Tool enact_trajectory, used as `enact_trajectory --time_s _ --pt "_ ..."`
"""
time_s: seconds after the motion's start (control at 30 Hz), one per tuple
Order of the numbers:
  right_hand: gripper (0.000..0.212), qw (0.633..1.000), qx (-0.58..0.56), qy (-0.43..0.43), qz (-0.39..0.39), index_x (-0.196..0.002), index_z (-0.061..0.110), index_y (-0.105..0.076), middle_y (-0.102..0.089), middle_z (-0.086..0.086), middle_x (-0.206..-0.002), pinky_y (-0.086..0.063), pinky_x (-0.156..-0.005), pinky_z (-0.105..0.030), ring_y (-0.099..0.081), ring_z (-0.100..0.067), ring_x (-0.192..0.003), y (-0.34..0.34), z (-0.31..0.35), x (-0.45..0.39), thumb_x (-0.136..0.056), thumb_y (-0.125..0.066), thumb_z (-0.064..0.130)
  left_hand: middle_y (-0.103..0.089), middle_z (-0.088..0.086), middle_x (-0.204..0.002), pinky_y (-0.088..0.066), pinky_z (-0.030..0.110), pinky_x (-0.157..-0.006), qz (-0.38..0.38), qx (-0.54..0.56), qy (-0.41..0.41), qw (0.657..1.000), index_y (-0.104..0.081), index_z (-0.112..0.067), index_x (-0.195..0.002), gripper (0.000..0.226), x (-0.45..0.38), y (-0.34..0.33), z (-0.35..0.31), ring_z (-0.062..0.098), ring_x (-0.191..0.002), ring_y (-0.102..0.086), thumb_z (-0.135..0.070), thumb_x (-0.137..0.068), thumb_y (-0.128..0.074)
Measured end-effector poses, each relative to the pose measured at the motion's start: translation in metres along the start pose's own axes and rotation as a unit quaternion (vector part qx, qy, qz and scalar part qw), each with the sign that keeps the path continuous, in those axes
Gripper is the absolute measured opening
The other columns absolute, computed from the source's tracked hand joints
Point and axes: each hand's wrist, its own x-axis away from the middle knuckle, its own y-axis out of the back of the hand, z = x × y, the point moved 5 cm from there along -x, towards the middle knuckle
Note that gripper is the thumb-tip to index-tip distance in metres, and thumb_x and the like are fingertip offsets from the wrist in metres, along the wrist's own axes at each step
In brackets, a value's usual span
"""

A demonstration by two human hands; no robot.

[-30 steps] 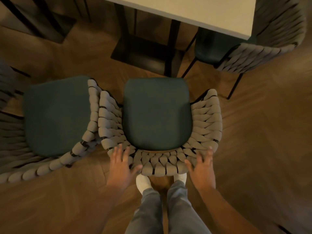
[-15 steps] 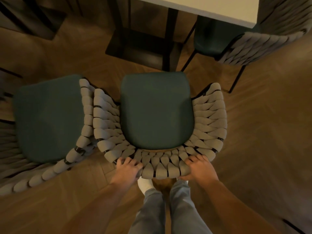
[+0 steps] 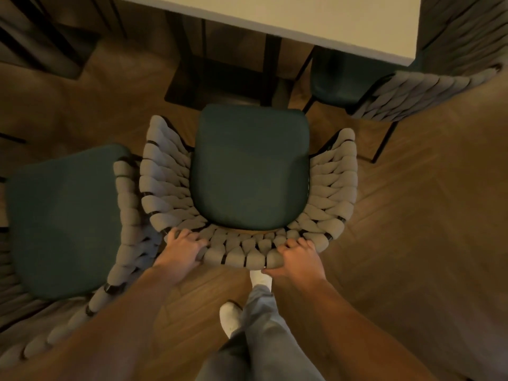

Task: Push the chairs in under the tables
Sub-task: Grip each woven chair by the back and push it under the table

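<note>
Seen from the head camera, a person's left hand (image 3: 183, 251) and right hand (image 3: 297, 257) both curl around the woven grey backrest of a dark-green-cushioned chair (image 3: 248, 171), which stands on the wooden floor (image 3: 420, 215) just short of the pale rectangular table (image 3: 330, 20), its seat not yet underneath.

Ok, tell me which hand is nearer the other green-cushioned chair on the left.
Left. The left hand grips the middle chair's woven back beside that left green-cushioned chair; the right hand grips the far end.
</note>
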Motion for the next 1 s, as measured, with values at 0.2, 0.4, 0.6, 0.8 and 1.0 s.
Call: enact_trajectory --time_s 0.2,0.4,0.6,0.8,1.0 --pt "0.080 1.000 -0.013 -0.003 -0.002 -0.136 0.022 -0.057 -0.057 -0.004 -0.137 -0.033 -0.109 -0.042 -0.046 -0.027 -0.129 0.024 0.011 -0.035 -0.085 -0.042 0.083 -0.042 -0.008 -0.151 -0.011 0.047 -0.122 0.014 -0.026 -0.006 1.000 -0.044 -0.039 -0.149 0.052 -0.034 0.030 0.034 0.021 -0.143 -0.031 -0.037 -0.099 -0.060" --pt "0.078 0.999 -0.031 -0.032 -0.003 -0.138 0.022 -0.056 -0.055 -0.004 -0.139 -0.033 -0.111 -0.041 -0.046 -0.028 -0.130 0.044 0.016 -0.065 -0.086 -0.045 0.080 -0.045 -0.008 -0.148 -0.011 0.047 -0.121 0.003 -0.035 -0.022 0.999 -0.048 -0.041 -0.146 0.049 -0.064 0.058 0.057 0.021 -0.142 -0.032 -0.038 -0.098 -0.060" --pt "0.079 0.997 -0.052 -0.057 -0.005 -0.140 0.024 -0.054 -0.054 -0.003 -0.141 -0.034 -0.113 -0.041 -0.044 -0.026 -0.132 0.058 0.020 -0.082 -0.087 -0.042 0.081 -0.046 -0.004 -0.145 -0.014 0.048 -0.120 0.009 -0.061 -0.056 0.997 -0.049 -0.038 -0.145 0.049 -0.090 0.082 0.073 0.024 -0.140 -0.033 -0.036 -0.098 -0.061" --pt "0.078 0.996 -0.048 -0.079 -0.003 -0.140 0.025 -0.053 -0.054 -0.003 -0.140 -0.034 -0.113 -0.042 -0.045 -0.027 -0.132 0.072 0.020 -0.100 -0.086 -0.045 0.081 -0.045 -0.003 -0.144 -0.018 0.049 -0.118 0.008 -0.083 -0.087 0.993 -0.047 -0.040 -0.145 0.048 -0.112 0.103 0.084 0.024 -0.138 -0.033 -0.038 -0.099 -0.060" --pt "0.081 0.994 -0.060 -0.090 0.007 -0.146 0.026 -0.049 -0.049 -0.003 -0.147 -0.028 -0.118 -0.043 -0.039 -0.028 -0.139 0.070 0.019 -0.099 -0.086 -0.045 0.081 -0.045 -0.002 -0.145 -0.016 0.051 -0.120 0.019 -0.074 -0.094 0.993 -0.048 -0.038 -0.145 0.048 -0.114 0.100 0.081 0.026 -0.140 -0.033 -0.037 -0.099 -0.060"
